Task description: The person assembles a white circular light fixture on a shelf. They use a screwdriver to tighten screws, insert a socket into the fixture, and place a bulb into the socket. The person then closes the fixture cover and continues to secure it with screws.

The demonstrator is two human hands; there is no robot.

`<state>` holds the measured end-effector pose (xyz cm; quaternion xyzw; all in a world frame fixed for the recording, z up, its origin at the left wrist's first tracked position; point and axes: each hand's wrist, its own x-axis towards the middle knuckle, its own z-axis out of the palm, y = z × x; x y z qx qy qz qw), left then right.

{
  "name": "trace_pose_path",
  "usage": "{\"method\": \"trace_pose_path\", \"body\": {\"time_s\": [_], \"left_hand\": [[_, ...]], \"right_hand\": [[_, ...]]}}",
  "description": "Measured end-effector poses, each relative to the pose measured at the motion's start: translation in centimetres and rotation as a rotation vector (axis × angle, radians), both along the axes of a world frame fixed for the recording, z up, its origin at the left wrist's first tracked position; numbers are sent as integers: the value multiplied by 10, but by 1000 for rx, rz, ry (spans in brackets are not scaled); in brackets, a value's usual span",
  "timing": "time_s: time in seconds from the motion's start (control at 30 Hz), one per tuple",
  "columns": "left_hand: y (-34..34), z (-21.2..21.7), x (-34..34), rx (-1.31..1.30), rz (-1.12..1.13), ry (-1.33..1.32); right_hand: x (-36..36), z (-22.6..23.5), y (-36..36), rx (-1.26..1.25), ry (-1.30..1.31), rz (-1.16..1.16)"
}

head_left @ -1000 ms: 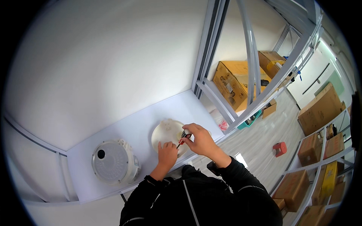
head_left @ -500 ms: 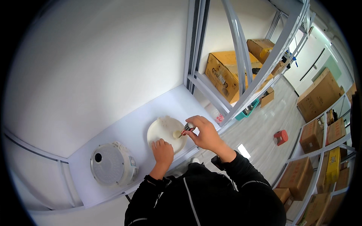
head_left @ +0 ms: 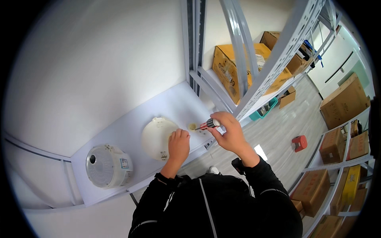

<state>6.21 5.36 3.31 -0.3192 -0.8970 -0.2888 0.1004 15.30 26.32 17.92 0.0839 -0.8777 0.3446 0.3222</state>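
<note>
My right hand (head_left: pixel 230 133) is closed around a screwdriver (head_left: pixel 209 124) with a red, black and white handle. Its shaft points left toward a small yellowish round piece (head_left: pixel 192 126) on the white table, its tip close to that piece. A few tiny dark bits (head_left: pixel 202 132), too small to name, lie just below the shaft. My left hand (head_left: pixel 179 146) has its fingers curled over the right rim of a round white cover (head_left: pixel 154 139), which lies flat; the fingers hide that stretch of rim.
A white drum-shaped appliance (head_left: pixel 109 166) with a dark round hole stands at the table's left. A grey metal shelf frame (head_left: pixel 274 51) rises at the right, bearing a yellow carton (head_left: pixel 230 69). On the floor are a teal bin (head_left: pixel 264 111) and a red stool (head_left: pixel 299 143).
The screwdriver and the yellowish piece have gone from over the cover to the table at its right. My left hand has shifted from the cover's lower edge to its right rim.
</note>
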Motion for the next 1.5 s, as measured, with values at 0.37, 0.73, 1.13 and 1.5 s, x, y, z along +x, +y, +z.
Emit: {"method": "trace_pose_path", "body": {"time_s": [0.37, 0.73, 1.13, 1.5], "left_hand": [[90, -53, 12, -75, 81, -164], [105, -49, 32, -67, 268, -182], [22, -16, 48, 82, 501, 37], [-75, -8, 40, -219, 354, -211]], "right_hand": [[47, -9, 107, -22, -81, 137], [45, -13, 143, -4, -128, 310], [21, -11, 105, 20, -90, 436], [0, -13, 48, 80, -142, 483]]}}
